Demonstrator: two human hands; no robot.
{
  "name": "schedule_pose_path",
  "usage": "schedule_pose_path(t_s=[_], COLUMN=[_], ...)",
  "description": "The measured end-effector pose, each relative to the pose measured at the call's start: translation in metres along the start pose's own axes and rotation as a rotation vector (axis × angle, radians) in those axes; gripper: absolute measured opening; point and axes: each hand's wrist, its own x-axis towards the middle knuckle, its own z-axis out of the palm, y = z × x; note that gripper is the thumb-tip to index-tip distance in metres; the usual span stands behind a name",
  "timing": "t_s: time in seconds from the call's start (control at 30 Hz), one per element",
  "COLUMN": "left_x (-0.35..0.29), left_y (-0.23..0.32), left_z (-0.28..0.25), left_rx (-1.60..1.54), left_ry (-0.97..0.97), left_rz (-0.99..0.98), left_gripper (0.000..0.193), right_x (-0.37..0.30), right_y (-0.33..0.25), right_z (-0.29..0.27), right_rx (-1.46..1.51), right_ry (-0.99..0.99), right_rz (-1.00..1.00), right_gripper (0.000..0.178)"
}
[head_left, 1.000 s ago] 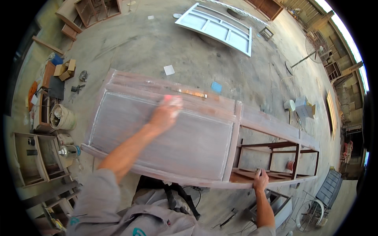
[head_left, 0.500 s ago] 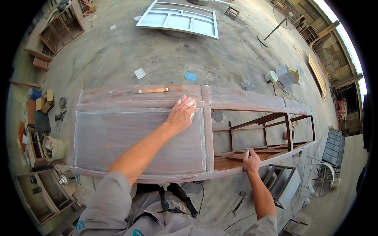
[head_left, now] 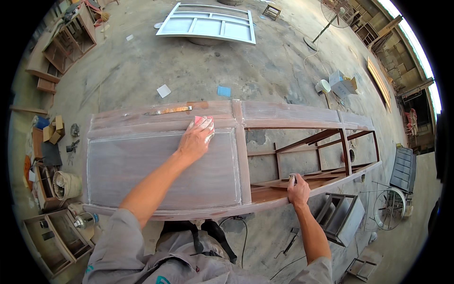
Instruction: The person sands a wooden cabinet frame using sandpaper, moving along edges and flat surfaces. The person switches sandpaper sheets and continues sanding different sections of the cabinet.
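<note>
A long wooden cabinet frame (head_left: 242,163), dusted whitish, lies across in front of me. Its left part is a closed grey-brown panel (head_left: 156,170); the right part is an open frame with brown slats inside. My left hand (head_left: 195,142) presses a pink sheet of sandpaper (head_left: 197,119) onto the far rail, just above the panel's upper right; its fingers are white with dust. My right hand (head_left: 299,190) is closed over the near rail (head_left: 269,207) of the open part. A flat, narrow tool with an orange-brown stained surface (head_left: 172,110) rests on the far rail.
Beyond the cabinet, a pale blue panelled door (head_left: 208,26) lies raised off the floor. White and blue squares (head_left: 224,91), a bucket (head_left: 323,86), a carton (head_left: 342,84) and a standing fan (head_left: 326,31) are farther off. A grey metal-looking frame (head_left: 341,217) stands near right; drawers (head_left: 59,236) lie near left.
My left hand has slid left along the far rail with the sandpaper. My right hand keeps its grip on the near rail. The whole view has shifted slightly.
</note>
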Motion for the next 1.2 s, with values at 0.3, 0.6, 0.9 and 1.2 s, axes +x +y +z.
schedule_pose_path(t_s=[0.3, 0.6, 0.9, 1.2], left_x=[-0.066, -0.164, -0.237, -0.162], left_y=[-0.047, -0.120, -0.174, -0.041], left_z=[-0.067, -0.143, -0.233, -0.093], left_rx=[0.040, 0.200, 0.260, 0.197], left_ry=[0.001, 0.323, 0.141, 0.313], left_rz=[-0.111, -0.673, -1.059, -0.411], left_gripper=[0.038, 0.033, 0.037, 0.030], right_x=[0.004, 0.009, 0.000, 0.008], right_y=[0.009, -0.003, 0.006, 0.006], right_z=[0.004, 0.007, 0.006, 0.003], right_rx=[-0.030, -0.054, -0.039, -0.147], right_ry=[0.014, 0.011, 0.023, -0.039], right_rz=[-0.034, -0.089, -0.106, -0.143], right_gripper=[0.023, 0.025, 0.026, 0.039])
